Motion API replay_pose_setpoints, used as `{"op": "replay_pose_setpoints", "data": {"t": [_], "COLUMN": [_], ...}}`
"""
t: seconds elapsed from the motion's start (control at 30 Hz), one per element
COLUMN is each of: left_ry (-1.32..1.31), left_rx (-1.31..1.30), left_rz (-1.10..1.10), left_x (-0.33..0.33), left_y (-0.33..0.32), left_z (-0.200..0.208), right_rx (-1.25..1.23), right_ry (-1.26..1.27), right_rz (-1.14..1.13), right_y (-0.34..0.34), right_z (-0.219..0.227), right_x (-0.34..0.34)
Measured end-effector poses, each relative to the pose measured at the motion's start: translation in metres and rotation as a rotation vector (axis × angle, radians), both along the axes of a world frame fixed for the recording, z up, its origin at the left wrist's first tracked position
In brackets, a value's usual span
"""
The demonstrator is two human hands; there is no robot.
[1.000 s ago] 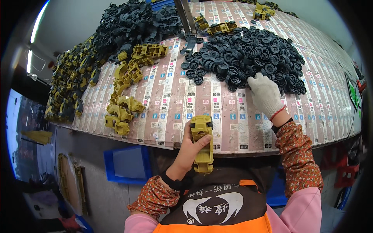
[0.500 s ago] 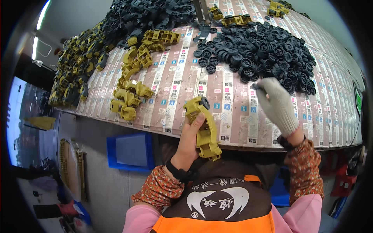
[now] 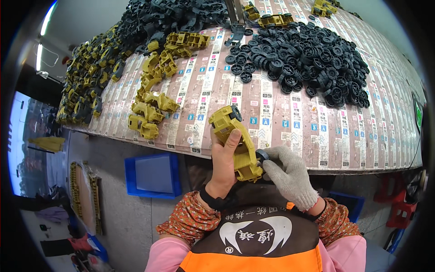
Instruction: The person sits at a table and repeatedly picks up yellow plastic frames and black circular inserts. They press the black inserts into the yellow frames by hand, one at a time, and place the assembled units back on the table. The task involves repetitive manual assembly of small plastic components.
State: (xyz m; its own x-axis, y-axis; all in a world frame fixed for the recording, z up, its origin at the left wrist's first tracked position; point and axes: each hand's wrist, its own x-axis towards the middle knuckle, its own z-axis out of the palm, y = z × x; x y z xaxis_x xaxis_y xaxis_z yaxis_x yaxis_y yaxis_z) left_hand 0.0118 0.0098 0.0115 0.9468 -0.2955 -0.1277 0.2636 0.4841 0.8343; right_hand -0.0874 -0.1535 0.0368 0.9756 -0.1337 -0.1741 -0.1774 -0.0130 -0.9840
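Observation:
My bare left hand grips a yellow plastic toy car body, tilted over the table's near edge. One black wheel sits at the body's upper end. At its lower right side my right hand, in a pale knitted glove, pinches a black toy wheel against or right beside the body; whether it is seated there I cannot tell. Beyond my hands lies a big heap of black toy wheels. Several loose yellow car bodies run in a row to the left.
A mound of dark plastic parts rises at the back, next to a heap of yellow-and-black pieces at the far left. A dark upright post stands at the back. Below the table edge is a blue tray; red stools stand at right.
My right hand has come from the wheel heap's near edge down and left to the car body, bringing a wheel. The left hand still holds the body, shifted slightly.

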Motion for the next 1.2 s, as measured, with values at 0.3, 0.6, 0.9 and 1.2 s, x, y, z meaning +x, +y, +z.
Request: {"op": "replay_pose_setpoints", "data": {"t": [0.3, 0.6, 0.9, 1.2], "left_ry": [-0.188, -0.304, -0.502, -0.291], "left_rx": [0.088, 0.131, 0.083, 0.067], "left_rz": [0.095, 0.113, 0.144, -0.137], "left_x": [-0.007, -0.017, 0.003, 0.096], "left_y": [-0.007, -0.018, -0.021, 0.008], "left_z": [-0.001, -0.003, 0.016, 0.031], "right_rx": [-0.032, -0.618, -0.6, -0.101], "right_ry": [0.054, -0.304, -0.194, 0.0], "right_rz": [-0.037, 0.038, 0.129, 0.124], "right_y": [0.002, 0.007, 0.01, -0.01], "right_z": [0.0, 0.003, 0.018, 0.059], "right_x": [-0.003, -0.007, 0.019, 0.149]}}
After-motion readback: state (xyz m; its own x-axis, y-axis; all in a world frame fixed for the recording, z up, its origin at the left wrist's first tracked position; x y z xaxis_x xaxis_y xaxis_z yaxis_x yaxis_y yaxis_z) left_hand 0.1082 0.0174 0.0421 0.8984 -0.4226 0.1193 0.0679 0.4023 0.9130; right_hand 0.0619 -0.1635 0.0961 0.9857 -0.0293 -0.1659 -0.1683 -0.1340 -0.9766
